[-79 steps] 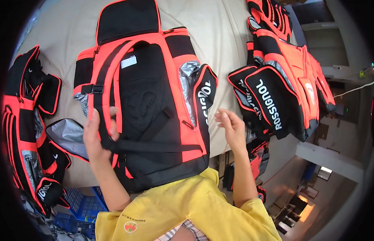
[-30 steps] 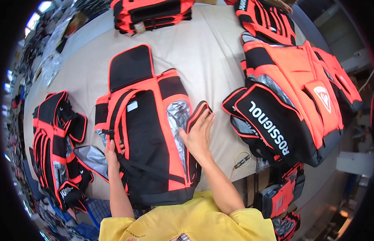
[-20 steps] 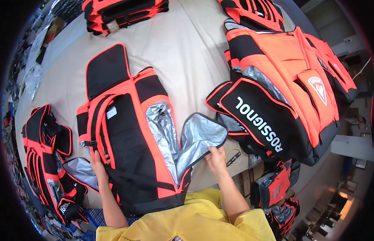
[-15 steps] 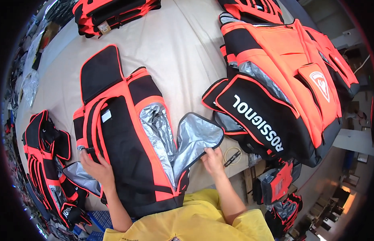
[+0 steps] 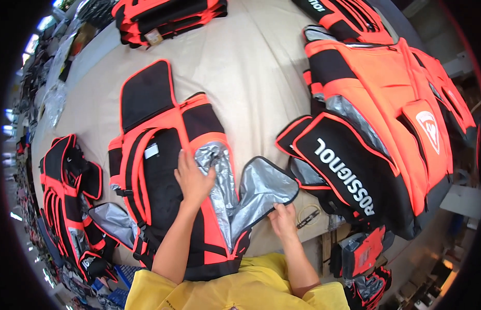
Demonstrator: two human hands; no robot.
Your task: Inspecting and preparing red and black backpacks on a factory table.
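Note:
A black and bright coral backpack (image 5: pixel 165 186) lies in front of me, its straps facing up and its black top flap (image 5: pixel 147 95) laid out away from me. Its right side is open, showing a crinkled silver lining (image 5: pixel 219 178). My left hand (image 5: pixel 195 180) rests on the back panel beside that opening, fingers spread, thumb at the lining. At the lower right, my right hand (image 5: pixel 283 219) pinches the black-bound edge of the silver-lined side flap (image 5: pixel 263 188), folded outward. Another silver-lined flap (image 5: pixel 115 219) sticks out on the backpack's left side.
Large coral and black backpacks (image 5: pixel 375 134) are piled at the right. Another backpack (image 5: pixel 64 201) lies at the left, and a folded stack (image 5: pixel 170 23) sits at the far edge. Small black thread snips (image 5: pixel 308 219) lie by my right hand on the beige tabletop (image 5: pixel 261 93).
My left hand has moved right, from the left strap to the edge of the silver-lined opening. My right hand still holds the flap edge. The whole view has shifted slightly.

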